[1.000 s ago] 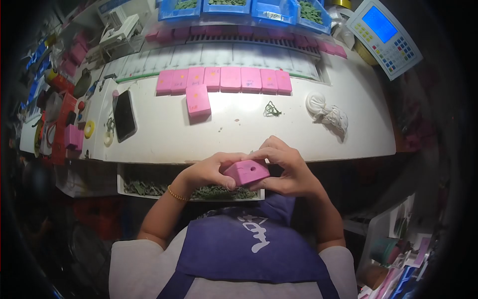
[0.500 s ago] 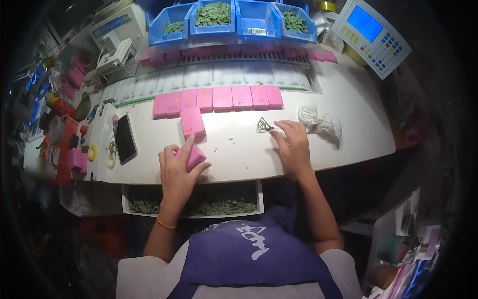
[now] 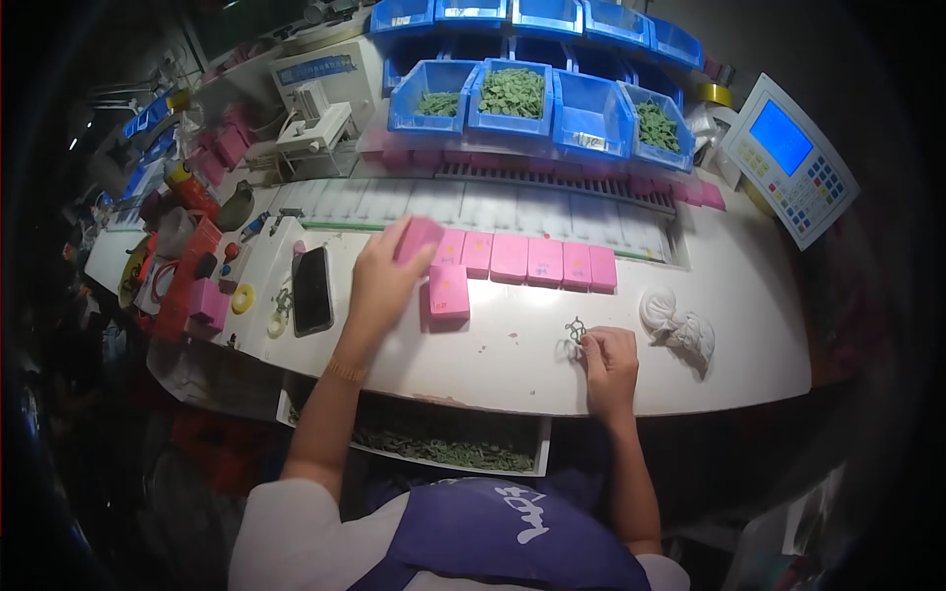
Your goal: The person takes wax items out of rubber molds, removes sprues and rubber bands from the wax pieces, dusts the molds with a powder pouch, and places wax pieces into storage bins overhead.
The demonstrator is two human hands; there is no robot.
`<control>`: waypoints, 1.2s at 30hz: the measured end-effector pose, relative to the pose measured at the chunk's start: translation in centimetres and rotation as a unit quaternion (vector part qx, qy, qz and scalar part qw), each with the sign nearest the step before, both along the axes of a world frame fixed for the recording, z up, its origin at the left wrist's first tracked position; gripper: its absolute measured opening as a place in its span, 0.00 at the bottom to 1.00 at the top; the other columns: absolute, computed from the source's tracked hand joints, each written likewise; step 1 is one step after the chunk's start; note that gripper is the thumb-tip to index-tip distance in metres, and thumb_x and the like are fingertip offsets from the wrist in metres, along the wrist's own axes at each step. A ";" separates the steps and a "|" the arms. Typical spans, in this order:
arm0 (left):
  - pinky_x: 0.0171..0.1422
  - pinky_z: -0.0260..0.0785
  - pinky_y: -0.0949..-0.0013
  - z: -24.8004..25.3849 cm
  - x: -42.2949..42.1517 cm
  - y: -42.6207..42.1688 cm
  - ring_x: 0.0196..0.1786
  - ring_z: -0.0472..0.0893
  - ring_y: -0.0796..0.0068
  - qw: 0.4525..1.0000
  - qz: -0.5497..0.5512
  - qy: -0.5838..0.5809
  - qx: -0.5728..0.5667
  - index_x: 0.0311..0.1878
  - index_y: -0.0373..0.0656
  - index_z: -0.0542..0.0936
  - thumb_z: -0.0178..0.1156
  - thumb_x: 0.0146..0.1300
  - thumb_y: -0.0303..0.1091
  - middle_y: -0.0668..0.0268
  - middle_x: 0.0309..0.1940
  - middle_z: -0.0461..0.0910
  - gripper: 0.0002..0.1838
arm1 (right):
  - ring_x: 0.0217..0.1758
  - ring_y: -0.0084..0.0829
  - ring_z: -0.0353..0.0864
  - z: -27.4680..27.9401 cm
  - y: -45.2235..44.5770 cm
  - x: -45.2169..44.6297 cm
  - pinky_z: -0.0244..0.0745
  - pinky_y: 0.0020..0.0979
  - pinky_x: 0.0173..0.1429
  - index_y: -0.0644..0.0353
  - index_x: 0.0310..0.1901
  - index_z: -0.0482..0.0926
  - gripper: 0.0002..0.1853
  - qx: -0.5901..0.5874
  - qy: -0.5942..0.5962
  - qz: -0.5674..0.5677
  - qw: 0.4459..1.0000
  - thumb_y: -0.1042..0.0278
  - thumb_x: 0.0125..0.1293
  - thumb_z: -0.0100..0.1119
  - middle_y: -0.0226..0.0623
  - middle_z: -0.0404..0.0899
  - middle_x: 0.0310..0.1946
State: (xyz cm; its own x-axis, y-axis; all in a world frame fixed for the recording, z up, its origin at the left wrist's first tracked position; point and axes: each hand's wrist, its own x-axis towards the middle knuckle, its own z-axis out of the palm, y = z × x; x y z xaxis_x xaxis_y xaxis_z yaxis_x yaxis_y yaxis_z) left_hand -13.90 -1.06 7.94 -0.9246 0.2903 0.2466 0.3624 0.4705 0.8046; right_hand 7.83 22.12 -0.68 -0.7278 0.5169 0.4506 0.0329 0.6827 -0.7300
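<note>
White tbl (image 3: 512, 369), blue bins (image 3: 591, 133) in bkgd, L fingers (image 3: 394, 234) holding pink blk (image 3: 423, 235), R fingers (image 3: 597, 362) pinching green strands (image 3: 576, 329)

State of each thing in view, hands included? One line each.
Left hand: gripping a pink block
Right hand: pinching green strands
Pink block row: side by side
Lone block: flat, in front of row
Phone: lying flat, dark
Drawer: open, green pieces inside
Keypad panel: screen lit blue
Lower bins: three show green pieces
White bundle: lying on table
</note>
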 end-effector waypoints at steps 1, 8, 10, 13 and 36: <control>0.58 0.73 0.58 -1.1 -2.7 1.3 0.51 0.82 0.53 0.997 0.015 0.062 -0.048 0.65 0.39 0.76 0.68 0.60 0.46 0.47 0.49 0.81 0.32 | 0.46 0.40 0.75 -0.1 0.0 0.1 0.72 0.38 0.53 0.64 0.34 0.81 0.05 -0.011 0.002 -0.004 1.000 0.72 0.66 0.63 0.40 0.82 0.38; 0.56 0.71 0.45 -6.4 -13.3 8.9 0.54 0.77 0.40 0.951 0.118 0.146 -0.247 0.67 0.42 0.72 0.66 0.58 0.50 0.44 0.50 0.75 0.36 | 0.46 0.35 0.76 -0.1 0.2 0.1 0.73 0.34 0.50 0.65 0.35 0.81 0.06 -0.056 0.015 -0.013 0.998 0.71 0.69 0.61 0.39 0.81 0.37; 0.55 0.72 0.47 -6.5 -14.3 9.2 0.55 0.76 0.41 0.940 0.134 0.144 -0.279 0.66 0.42 0.71 0.67 0.57 0.52 0.45 0.51 0.74 0.37 | 0.46 0.33 0.76 -0.1 0.3 0.3 0.73 0.32 0.50 0.65 0.36 0.81 0.07 -0.058 0.007 -0.012 0.998 0.70 0.70 0.60 0.38 0.81 0.37; 0.55 0.72 0.48 -6.3 -13.6 7.2 0.54 0.76 0.45 0.917 0.181 0.233 -0.268 0.63 0.41 0.73 0.67 0.59 0.54 0.47 0.51 0.74 0.35 | 0.46 0.31 0.76 0.3 0.2 0.3 0.73 0.32 0.52 0.63 0.39 0.81 0.08 -0.232 -0.020 -0.008 0.972 0.67 0.73 0.58 0.37 0.81 0.40; 0.47 0.70 0.76 -1.9 13.2 3.6 0.40 0.77 0.83 0.919 -0.327 -0.171 0.135 0.50 0.33 0.81 0.59 0.73 0.32 0.66 0.39 0.83 0.12 | 0.56 0.25 0.75 4.6 -6.8 1.2 0.66 0.35 0.63 0.60 0.54 0.77 0.12 -0.641 0.129 0.237 0.718 0.65 0.79 0.47 0.36 0.78 0.54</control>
